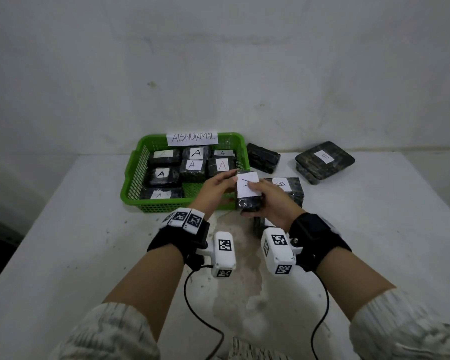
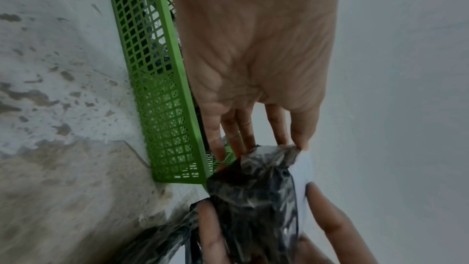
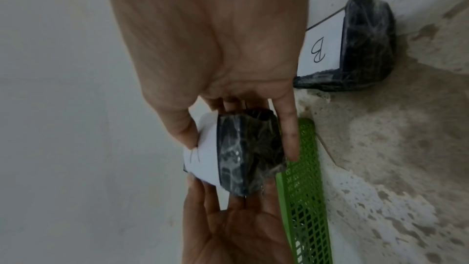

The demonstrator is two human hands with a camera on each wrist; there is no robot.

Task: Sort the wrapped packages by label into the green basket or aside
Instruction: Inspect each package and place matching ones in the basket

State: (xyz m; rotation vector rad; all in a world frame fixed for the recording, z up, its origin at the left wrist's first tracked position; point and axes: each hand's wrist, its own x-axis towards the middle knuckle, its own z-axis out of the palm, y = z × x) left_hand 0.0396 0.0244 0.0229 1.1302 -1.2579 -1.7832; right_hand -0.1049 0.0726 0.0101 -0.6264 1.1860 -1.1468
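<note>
A black wrapped package (image 1: pixel 247 203) with a white label (image 1: pixel 246 185) is held above the table, just off the near right corner of the green basket (image 1: pixel 138 172). My right hand (image 1: pixel 270 201) grips its right side with the thumb on the label, so the letter is partly covered. My left hand (image 1: pixel 216 188) pinches the package's far left end between thumb and fingertips. In the left wrist view those fingers (image 2: pixel 243 127) meet the package (image 2: pixel 253 198). The right wrist view shows the right hand (image 3: pixel 241 91) round the package (image 3: pixel 243 154). Several packages marked A lie in the basket.
The basket carries an ABNORMAL sign (image 1: pixel 192 138). Right of it lie a black package showing no label (image 1: pixel 263 157), a flat B package (image 1: pixel 324 162) and another B package (image 1: pixel 290 188) just behind my right hand. One more package (image 1: pixel 259 226) sits under my right wrist.
</note>
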